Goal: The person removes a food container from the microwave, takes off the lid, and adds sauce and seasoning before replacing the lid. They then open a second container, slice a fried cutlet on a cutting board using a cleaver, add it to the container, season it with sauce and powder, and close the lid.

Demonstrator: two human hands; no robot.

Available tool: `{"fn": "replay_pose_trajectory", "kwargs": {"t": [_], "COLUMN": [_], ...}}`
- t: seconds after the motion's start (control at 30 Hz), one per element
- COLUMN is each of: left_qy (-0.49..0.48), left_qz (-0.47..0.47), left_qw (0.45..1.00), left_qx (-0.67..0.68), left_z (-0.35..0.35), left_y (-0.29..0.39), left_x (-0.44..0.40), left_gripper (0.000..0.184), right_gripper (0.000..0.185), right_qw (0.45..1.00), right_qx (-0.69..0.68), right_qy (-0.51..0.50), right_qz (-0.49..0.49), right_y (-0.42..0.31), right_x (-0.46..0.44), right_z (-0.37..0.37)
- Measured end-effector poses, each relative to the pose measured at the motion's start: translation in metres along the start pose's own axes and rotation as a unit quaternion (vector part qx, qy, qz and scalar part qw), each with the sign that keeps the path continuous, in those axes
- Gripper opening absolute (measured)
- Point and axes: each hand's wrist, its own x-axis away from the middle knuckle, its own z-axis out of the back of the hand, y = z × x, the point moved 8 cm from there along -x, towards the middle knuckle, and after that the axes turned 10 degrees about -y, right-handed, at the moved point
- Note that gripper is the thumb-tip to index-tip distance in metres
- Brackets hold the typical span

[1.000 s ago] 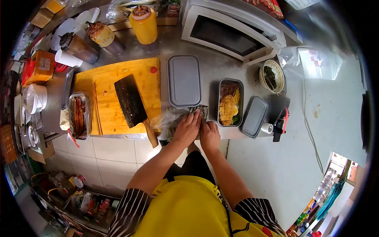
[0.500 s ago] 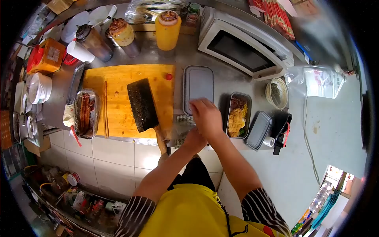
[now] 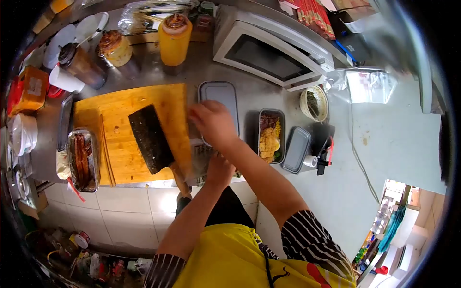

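"How does the mottled grey material (image 3: pixel 200 151) look?"
"Dark-flecked, partly hidden, left of the frame's centre, beside the left hand (image 3: pixel 221 169); I can't tell whether that hand grips it."
"The right hand (image 3: pixel 211 120)?"
"Blurred, fingers curled, over the grey container (image 3: pixel 224 92)."

You have on a bright yellow apron (image 3: pixel 225 259) — a dark cord down its front, black squiggles and a red patch beside it — over dark sleeves (image 3: pixel 314 240) with pale stripes, and black legwear (image 3: pixel 230 209) below.

Metal counter (image 3: pixel 199 69), wooden board (image 3: pixel 165 101), microwave (image 3: pixel 269 55), squeeze bottles (image 3: pixel 174 47), food container (image 3: pixel 284 139), bowl (image 3: pixel 324 102)
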Motion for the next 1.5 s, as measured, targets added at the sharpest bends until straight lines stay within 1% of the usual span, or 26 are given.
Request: {"fn": "replay_pose_trajectory", "kwargs": {"t": [0.03, 0.07, 0.13, 0.2, 0.3, 0.4, 0.43, 0.53, 0.57, 0.67, 0.7, 0.8, 0.83, 0.87, 0.9, 0.93, 0.97, 1.0, 1.07, 1.13, 1.2, 1.27, 1.3, 1.43, 1.5], "left_qy": [0.012, -0.047, -0.162, -0.155, -0.175, -0.137, -0.138, -0.188, -0.095, -0.124, -0.128, -0.116, -0.122, -0.102, -0.082, -0.062, -0.075, -0.074, -0.077, -0.085, -0.082, -0.066, -0.072, -0.069, -0.056], "left_qz": [-0.037, -0.032, -0.023, -0.026, -0.011, -0.003, 0.008, 0.067, 0.027, 0.061, 0.066, 0.122, 0.126, 0.128, 0.131, 0.134, 0.158, 0.163, 0.174, 0.178, 0.190, 0.218, 0.230, 0.245, 0.246], "left_qw": [0.998, 0.996, 0.980, 0.980, 0.976, 0.978, 0.980, 0.974, 0.987, 0.978, 0.973, 0.972, 0.968, 0.969, 0.970, 0.969, 0.968, 0.970, 0.966, 0.962, 0.958, 0.952, 0.952, 0.954, 0.960], "left_qx": [-0.056, -0.074, -0.115, -0.118, -0.128, -0.157, -0.142, -0.110, -0.126, -0.154, -0.182, -0.165, -0.178, -0.184, -0.189, -0.196, -0.178, -0.166, -0.175, -0.188, -0.197, -0.205, -0.191, -0.157, -0.123], "left_z": [-0.013, -0.017, -0.019, -0.014, -0.012, -0.010, -0.007, -0.023, -0.013, -0.009, -0.009, -0.014, -0.014, -0.013, -0.014, -0.011, -0.012, -0.011, -0.012, -0.006, -0.002, 0.005, 0.008, 0.017, 0.013], "left_y": [-0.001, -0.001, 0.000, 0.000, 0.000, 0.001, 0.004, -0.007, 0.001, 0.017, 0.024, 0.024, 0.026, 0.028, 0.030, 0.034, 0.033, 0.036, 0.041, 0.051, 0.056, 0.054, 0.053, 0.052, 0.050], "left_x": [0.002, 0.000, -0.006, -0.011, -0.014, -0.013, -0.014, -0.007, -0.008, -0.013, -0.013, -0.009, -0.007, -0.005, -0.002, 0.001, 0.006, 0.010, 0.019, 0.023, 0.030, 0.040, 0.042, 0.048, 0.048], "left_gripper": [0.014, 0.012, 0.010, 0.009, 0.008, 0.007, 0.006, 0.012, 0.006, 0.004, 0.005, 0.004, 0.004, 0.006, 0.009, 0.011, 0.017, 0.021, 0.028, 0.032, 0.034, 0.034, 0.034, 0.036, 0.036], "right_gripper": [0.025, 0.026, 0.027, 0.021, 0.022, 0.022, 0.024, 0.024, 0.022, 0.021, 0.022, 0.021, 0.021, 0.020, 0.020, 0.020, 0.019, 0.019, 0.019, 0.020, 0.019, 0.018, 0.018, 0.019, 0.019], "right_qw": [0.997, 0.987, 0.962, 0.931, 0.939, 0.971, 0.972, 0.977, 0.978, 0.981, 0.983, 0.985, 0.984, 0.983, 0.982, 0.988, 0.992, 0.994, 0.982, 0.954, 0.951, 0.927, 0.911, 0.899, 0.896], "right_qx": [-0.053, -0.106, -0.086, -0.086, -0.015, 0.065, 0.076, 0.086, 0.091, 0.042, 0.042, 0.027, 0.017, 0.006, -0.005, -0.019, -0.033, -0.048, -0.084, -0.091, 0.023, 0.106, 0.145, 0.149, 0.152], "right_qy": [0.004, 0.009, 0.006, 0.000, -0.073, -0.078, -0.080, -0.073, -0.085, -0.103, -0.099, -0.107, -0.101, -0.097, -0.093, -0.090, -0.085, -0.078, -0.153, -0.286, -0.287, -0.339, -0.365, -0.370, -0.373], "right_qz": [-0.060, -0.119, -0.261, -0.354, -0.336, -0.216, -0.209, -0.183, -0.169, -0.159, -0.146, -0.132, -0.143, -0.153, -0.163, -0.127, -0.092, -0.059, 0.065, 0.016, 0.109, 0.121, 0.127, 0.183, 0.185], "right_y": [0.017, 0.037, 0.095, 0.149, 0.194, 0.217, 0.227, 0.244, 0.250, 0.260, 0.263, 0.267, 0.267, 0.266, 0.261, 0.245, 0.225, 0.208, 0.158, 0.113, 0.071, 0.059, 0.054, 0.050, 0.051], "right_x": [0.021, 0.044, 0.101, 0.149, 0.176, 0.174, 0.171, 0.164, 0.165, 0.167, 0.169, 0.169, 0.168, 0.168, 0.166, 0.162, 0.159, 0.161, 0.173, 0.184, 0.191, 0.194, 0.193, 0.188, 0.186], "right_z": [0.027, 0.054, 0.092, 0.117, 0.126, 0.115, 0.111, 0.111, 0.107, 0.103, 0.102, 0.100, 0.102, 0.105, 0.109, 0.116, 0.124, 0.127, 0.094, 0.055, 0.026, -0.024, -0.035, -0.043, -0.040]}}
